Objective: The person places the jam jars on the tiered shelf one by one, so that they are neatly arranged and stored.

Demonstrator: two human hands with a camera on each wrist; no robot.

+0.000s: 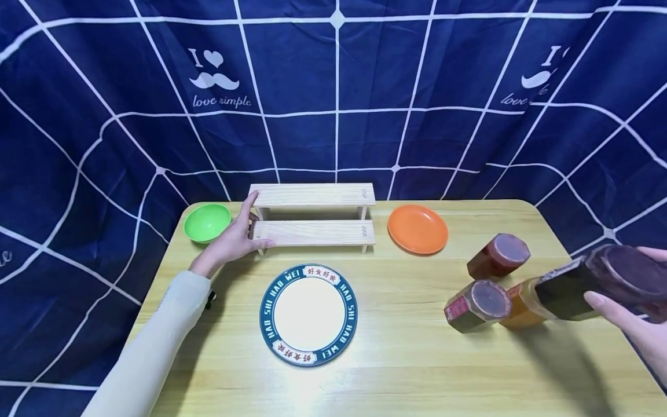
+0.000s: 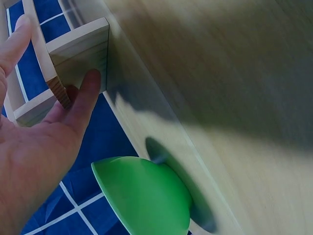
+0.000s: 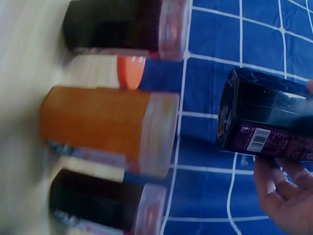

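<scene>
My left hand (image 1: 234,236) grips the left end of a two-step wooden shelf (image 1: 312,233). In the left wrist view the thumb lies on one side of the lower board, with fingers (image 2: 87,100) behind its end. At the right edge, my right hand (image 1: 643,339) holds a dark octagonal jar (image 1: 573,289) with a purple lid, raised above the table. The right wrist view shows the barcode label (image 3: 259,139) on this jar. Below and left of it stand an amber jar (image 3: 98,120), a dark jar with a pink label (image 1: 464,310) and a dark red jar (image 1: 490,260).
A blue-rimmed white plate (image 1: 267,313) lies at the table's middle. Right of the shelf is an orange plate (image 1: 417,229); a green bowl (image 1: 207,223) sits left, near my left wrist. Blue curtains (image 1: 375,139) with white lines surround the wooden table (image 1: 406,347).
</scene>
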